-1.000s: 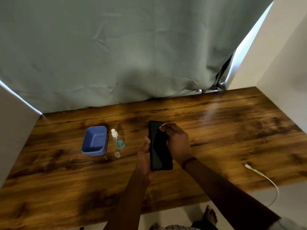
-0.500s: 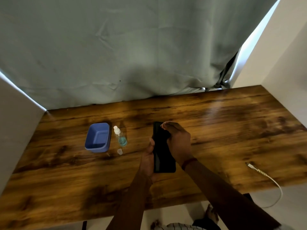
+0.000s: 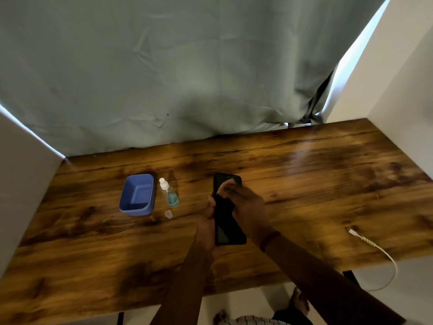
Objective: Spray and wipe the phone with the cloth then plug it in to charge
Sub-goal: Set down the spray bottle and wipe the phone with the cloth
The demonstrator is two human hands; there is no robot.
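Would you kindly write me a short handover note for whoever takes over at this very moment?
Left hand: grips the phone by its left edge, above the table.
Right hand: fingers bent over the phone's upper face. A dark fold under it may be the cloth, but it is hard to tell.
Spray bottle: upright and uncapped, with its cap beside it, next to the blue tub.
Charging cable: lies on the table's right, not plugged in.
Done: spraying, seemingly.
Left: finish wiping, then plug in.
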